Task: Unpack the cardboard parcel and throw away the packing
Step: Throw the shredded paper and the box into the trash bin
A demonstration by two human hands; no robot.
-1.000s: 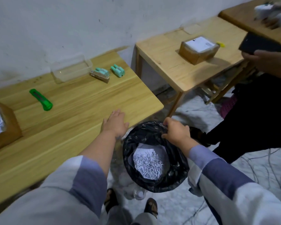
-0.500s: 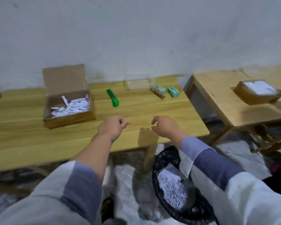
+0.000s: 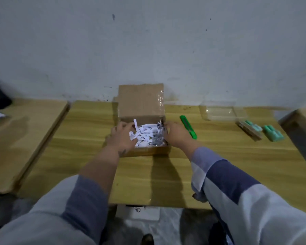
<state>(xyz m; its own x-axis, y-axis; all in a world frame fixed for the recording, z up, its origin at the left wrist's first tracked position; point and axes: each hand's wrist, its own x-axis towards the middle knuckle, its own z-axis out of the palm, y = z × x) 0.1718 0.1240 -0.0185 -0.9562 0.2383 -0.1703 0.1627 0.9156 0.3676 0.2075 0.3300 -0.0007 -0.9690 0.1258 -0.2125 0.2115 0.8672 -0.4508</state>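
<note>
An open cardboard parcel (image 3: pixel 145 151) stands in the middle of the wooden table (image 3: pixel 148 177), with its lid (image 3: pixel 140 100) raised against the wall. White shredded paper packing (image 3: pixel 148 136) fills it. My left hand (image 3: pixel 121 137) reaches into the left side of the box, fingers lying on the packing. My right hand (image 3: pixel 177 135) is at the right side, its fingertips in the shreds by the box wall. Both hands are blurred and their fingers look fairly straight. The bin is out of view.
A green utility knife (image 3: pixel 188 127) lies just right of my right hand. Farther right are a clear plastic tray (image 3: pixel 221 112) and teal items (image 3: pixel 251 129) (image 3: pixel 273 133). Other tables adjoin on the left (image 3: pixel 25 138) and right (image 3: pixel 302 124).
My view swung left from the black bin to the parcel. Both hands left the bin and table edge and moved forward into the box of shredded paper.
</note>
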